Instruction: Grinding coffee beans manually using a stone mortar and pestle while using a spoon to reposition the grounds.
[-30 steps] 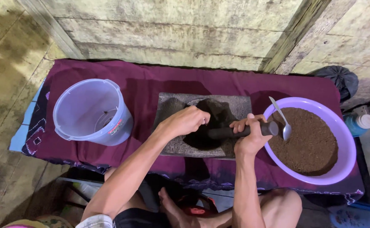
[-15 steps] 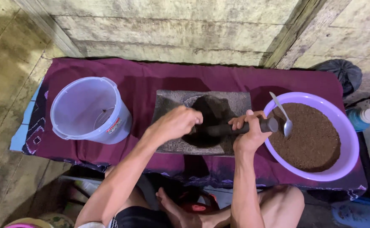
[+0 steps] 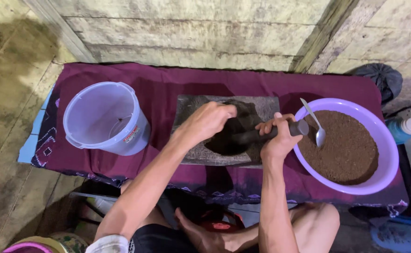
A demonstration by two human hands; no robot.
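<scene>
**Grinding station, seated, view from above**

Surface: maroon cloth (image 3: 168, 79) over low bench; concrete wall (image 3: 191, 33) at frame top. Stone slab (image 3: 191, 152), grey, rectangular, at centre. Dark cylindrical roller (image 3: 254, 136) lies across it, long axis near-horizontal, right end slightly higher. Left hand (image 3: 208, 121) and right hand (image 3: 278, 138) each closed around it. Lavender basin (image 3: 388, 140) right, brown granules, spoon (image 3: 315, 124). Pale bucket (image 3: 104, 117) left.

Both hands (image 3: 205, 122) (image 3: 276, 140) forward, fingers (image 3: 267, 126) curled.
</scene>
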